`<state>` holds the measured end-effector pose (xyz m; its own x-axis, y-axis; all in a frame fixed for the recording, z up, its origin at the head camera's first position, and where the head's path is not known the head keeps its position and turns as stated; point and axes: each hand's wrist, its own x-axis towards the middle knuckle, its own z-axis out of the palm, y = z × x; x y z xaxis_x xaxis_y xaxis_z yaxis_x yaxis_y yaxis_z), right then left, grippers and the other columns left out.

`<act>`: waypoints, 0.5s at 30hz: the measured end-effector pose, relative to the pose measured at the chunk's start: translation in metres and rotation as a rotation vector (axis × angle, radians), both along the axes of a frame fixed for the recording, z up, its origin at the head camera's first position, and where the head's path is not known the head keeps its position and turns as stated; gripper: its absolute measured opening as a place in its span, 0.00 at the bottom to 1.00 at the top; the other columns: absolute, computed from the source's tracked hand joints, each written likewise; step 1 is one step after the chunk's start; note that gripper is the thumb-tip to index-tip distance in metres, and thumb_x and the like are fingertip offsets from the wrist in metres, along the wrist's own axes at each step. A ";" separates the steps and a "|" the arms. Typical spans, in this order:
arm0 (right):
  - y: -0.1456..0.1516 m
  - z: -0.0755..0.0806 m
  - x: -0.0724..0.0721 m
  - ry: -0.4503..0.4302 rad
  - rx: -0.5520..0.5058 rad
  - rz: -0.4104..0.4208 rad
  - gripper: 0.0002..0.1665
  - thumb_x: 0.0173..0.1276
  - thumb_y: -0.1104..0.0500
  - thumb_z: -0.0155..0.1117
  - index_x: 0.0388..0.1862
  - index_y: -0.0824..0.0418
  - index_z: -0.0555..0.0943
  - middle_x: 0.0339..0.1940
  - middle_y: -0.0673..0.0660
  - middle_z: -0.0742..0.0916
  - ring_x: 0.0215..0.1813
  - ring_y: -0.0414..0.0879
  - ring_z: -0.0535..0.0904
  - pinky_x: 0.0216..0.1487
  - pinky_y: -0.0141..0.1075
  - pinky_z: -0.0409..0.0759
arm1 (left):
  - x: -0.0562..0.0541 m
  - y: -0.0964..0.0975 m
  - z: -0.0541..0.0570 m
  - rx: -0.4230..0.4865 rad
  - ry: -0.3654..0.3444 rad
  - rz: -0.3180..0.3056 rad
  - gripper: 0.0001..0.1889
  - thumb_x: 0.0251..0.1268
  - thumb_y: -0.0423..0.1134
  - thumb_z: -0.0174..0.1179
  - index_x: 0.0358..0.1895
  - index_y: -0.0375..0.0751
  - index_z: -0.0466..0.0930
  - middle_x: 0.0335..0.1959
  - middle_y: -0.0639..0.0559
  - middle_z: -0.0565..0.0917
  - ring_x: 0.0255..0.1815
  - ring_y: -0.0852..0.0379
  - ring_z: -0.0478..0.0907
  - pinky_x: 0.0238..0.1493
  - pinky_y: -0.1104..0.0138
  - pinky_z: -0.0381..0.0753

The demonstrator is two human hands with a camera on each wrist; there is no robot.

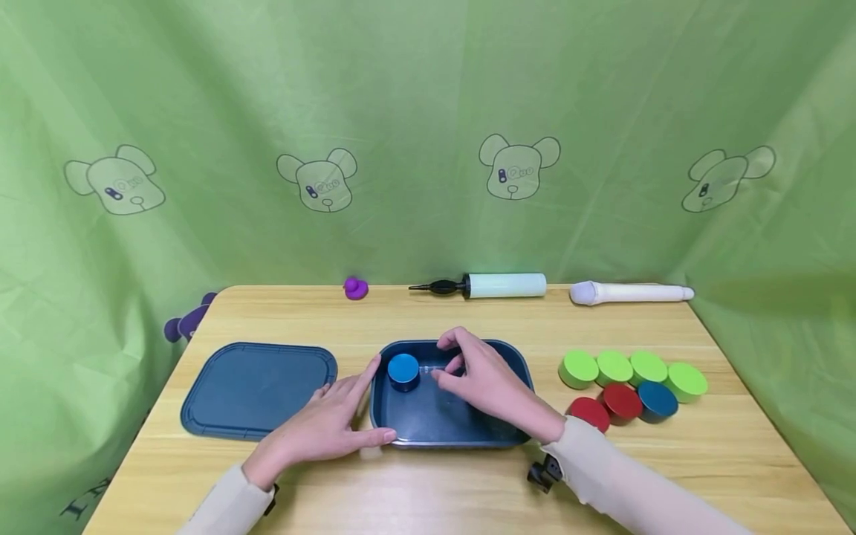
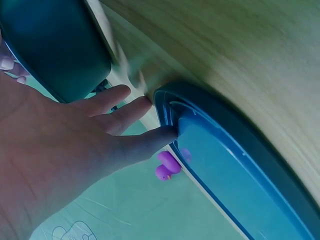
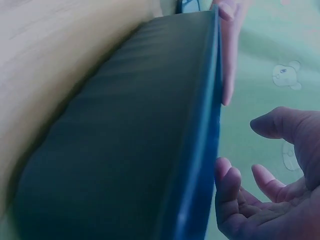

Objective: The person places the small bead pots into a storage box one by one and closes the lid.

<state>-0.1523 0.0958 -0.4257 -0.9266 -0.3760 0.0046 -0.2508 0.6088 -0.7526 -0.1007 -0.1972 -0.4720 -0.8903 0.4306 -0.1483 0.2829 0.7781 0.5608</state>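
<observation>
Person's left hand [image 1: 334, 423] is at L end of the dark-blue tray [image 1: 428, 420], fingers straight & spread wide, thumb well apart from the rest; index reaches the rim near the back L corner, thumb the front L corner. Right hand [image 1: 491, 379] is over the R half of the tray, fingers bent w/ a clear gap btwn thumb & index, nothing gripped; R wrist view shows the same gap, just beside the tray's rim.

Blue cylinder [image 1: 404, 371] stands upright inside the tray, L part, nearer the back wall, btwn the two hands, apart from R thumb.

L of tray: flat dark-blue lid [image 1: 261, 390] on the tabletop [image 1: 435, 498], partly behind L hand in head view. R of tray: cluster of cylinders, i.e. 4 green cylinders [image 1: 614, 367] in a rough row at back, w/ 2 red cylinders [image 1: 622, 403] & 1 dark-blue cylinder [image 1: 658, 401] in front; nearest red is partly hidden by R arm.

Along back edge, L to R: purple duck [image 1: 356, 288], pump [image 1: 506, 285] w/ pale barrel & black nozzle pointing L, white mic-shaped stick [image 1: 631, 293]. Green curtain [image 1: 414, 89] w/ bear-head prints behind.
</observation>
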 end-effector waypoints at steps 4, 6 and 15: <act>0.006 0.004 0.000 0.021 -0.016 0.002 0.26 0.74 0.55 0.77 0.65 0.61 0.79 0.61 0.61 0.85 0.49 0.46 0.86 0.46 0.42 0.85 | -0.001 0.000 0.003 0.000 -0.011 -0.003 0.60 0.68 0.81 0.58 0.92 0.65 0.34 0.86 0.38 0.62 0.85 0.30 0.58 0.77 0.24 0.49; 0.008 0.004 0.001 0.026 -0.020 0.007 0.27 0.74 0.55 0.77 0.65 0.61 0.79 0.62 0.62 0.85 0.49 0.46 0.86 0.46 0.42 0.86 | -0.001 0.000 0.004 -0.004 -0.019 -0.003 0.60 0.68 0.81 0.59 0.92 0.65 0.34 0.86 0.39 0.61 0.85 0.30 0.57 0.77 0.24 0.49; 0.019 0.003 0.005 0.020 -0.041 -0.014 0.31 0.72 0.55 0.79 0.68 0.61 0.76 0.66 0.62 0.83 0.50 0.47 0.86 0.45 0.41 0.86 | 0.000 0.000 0.004 -0.006 -0.024 -0.008 0.60 0.68 0.81 0.58 0.92 0.64 0.34 0.87 0.38 0.60 0.85 0.28 0.56 0.77 0.25 0.50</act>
<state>-0.1477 0.1151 -0.4231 -0.9313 -0.3623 0.0383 -0.2579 0.5813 -0.7717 -0.1008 -0.1970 -0.4684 -0.8831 0.4365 -0.1719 0.2755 0.7791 0.5631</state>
